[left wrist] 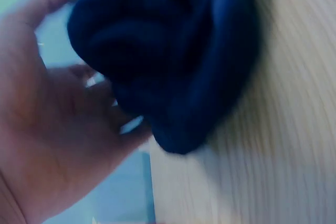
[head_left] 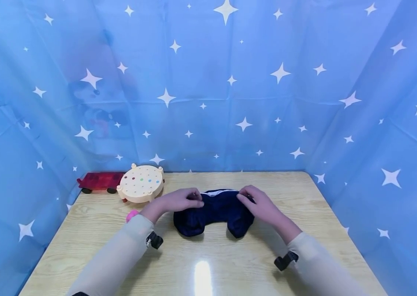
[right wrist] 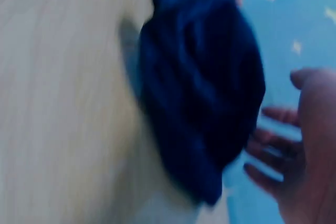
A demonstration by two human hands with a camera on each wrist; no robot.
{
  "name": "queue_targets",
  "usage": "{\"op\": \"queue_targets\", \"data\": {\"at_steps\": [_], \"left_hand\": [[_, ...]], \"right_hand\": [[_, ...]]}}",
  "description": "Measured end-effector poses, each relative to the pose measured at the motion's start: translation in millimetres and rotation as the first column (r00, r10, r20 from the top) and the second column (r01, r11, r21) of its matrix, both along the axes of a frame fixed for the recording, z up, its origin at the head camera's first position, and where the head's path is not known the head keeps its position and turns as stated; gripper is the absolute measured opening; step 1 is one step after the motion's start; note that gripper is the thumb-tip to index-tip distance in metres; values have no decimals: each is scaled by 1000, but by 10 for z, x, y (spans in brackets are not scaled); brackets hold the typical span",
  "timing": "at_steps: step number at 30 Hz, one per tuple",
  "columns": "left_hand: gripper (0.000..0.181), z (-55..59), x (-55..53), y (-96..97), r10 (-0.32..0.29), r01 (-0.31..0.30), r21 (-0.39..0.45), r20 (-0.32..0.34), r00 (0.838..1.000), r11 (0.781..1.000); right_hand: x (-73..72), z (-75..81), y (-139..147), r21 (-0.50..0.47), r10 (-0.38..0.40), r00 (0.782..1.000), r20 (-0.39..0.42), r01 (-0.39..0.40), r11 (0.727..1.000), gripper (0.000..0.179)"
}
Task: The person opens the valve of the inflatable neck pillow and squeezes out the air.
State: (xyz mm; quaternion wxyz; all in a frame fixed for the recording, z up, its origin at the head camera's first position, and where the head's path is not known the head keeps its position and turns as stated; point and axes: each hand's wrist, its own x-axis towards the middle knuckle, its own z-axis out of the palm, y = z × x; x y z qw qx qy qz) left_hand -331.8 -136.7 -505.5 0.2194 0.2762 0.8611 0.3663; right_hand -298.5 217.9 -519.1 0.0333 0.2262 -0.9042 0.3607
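A navy, U-shaped, padded-looking cloth piece lies on the table, its two rounded ends toward me and a white strip along its far edge. My left hand is at its upper left. In the left wrist view, that thumb stands apart from the fingers, which reach behind the navy cloth. At the upper right is my right hand. Its fingers are spread in the right wrist view, fingertips close beside the cloth's edge. Both wrist views are blurred.
Back left on the wooden table are a cream round pegged board on short legs and a red wheeled toy. A pink round thing is partly hidden by my left forearm. Blue star-patterned curtains surround the table's back and sides.
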Motion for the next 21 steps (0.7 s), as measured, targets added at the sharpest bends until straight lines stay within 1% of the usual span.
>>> {"op": "queue_targets", "data": {"at_steps": [1, 3, 5, 6, 7, 8, 10, 13, 14, 16, 18, 21], "left_hand": [[37, 10, -9, 55, 28, -28, -15, -29, 999, 999], [40, 1, -17, 174, 66, -73, -66, -98, 993, 995], [35, -26, -4, 281, 73, -91, -125, -142, 987, 988], [35, -38, 10, 316, 62, -85, -158, -146, 987, 984], [39, -49, 29, 336, 38, -65, -187, -144, 989, 980], [48, -62, 47, 340, 13, -43, -216, -137, 990, 975], [69, -48, 92, 301, -40, 10, -255, -112, 993, 967], [90, -61, 110, 152, -124, 95, -280, -87, 988, 955], [96, -72, 106, 89, -142, 114, -279, -81, 987, 953], [105, -95, 101, -43, -175, 150, -275, -68, 982, 950], [113, -122, 99, -160, -192, 171, -273, -51, 980, 947], [121, -121, 109, -281, -216, 196, -284, -42, 975, 939]], "right_hand": [[-20, 15, -96, 19, -28, 1000, 4, 28, 999, 20], [-60, 16, -262, 93, -57, 998, 26, 54, 994, 25], [-78, -9, -373, 194, -62, 996, 64, 49, 980, 29], [-76, -16, -402, 242, -57, 994, 93, 33, 970, 31], [-70, -22, -413, 284, -47, 991, 125, 9, 959, 34], [-64, -25, -404, 319, -31, 987, 158, -22, 947, 39], [-55, -17, -336, 355, 16, 975, 219, -95, 930, 52], [-73, 22, -147, 334, 120, 945, 305, -224, 915, 73], [-86, 30, -69, 317, 158, 933, 324, -265, 911, 79], [-108, 33, 93, 272, 223, 902, 370, -334, 902, 86], [-118, 20, 249, 227, 271, 873, 405, -383, 895, 91], [-111, 15, 396, 164, 303, 841, 448, -410, 897, 93]]}}
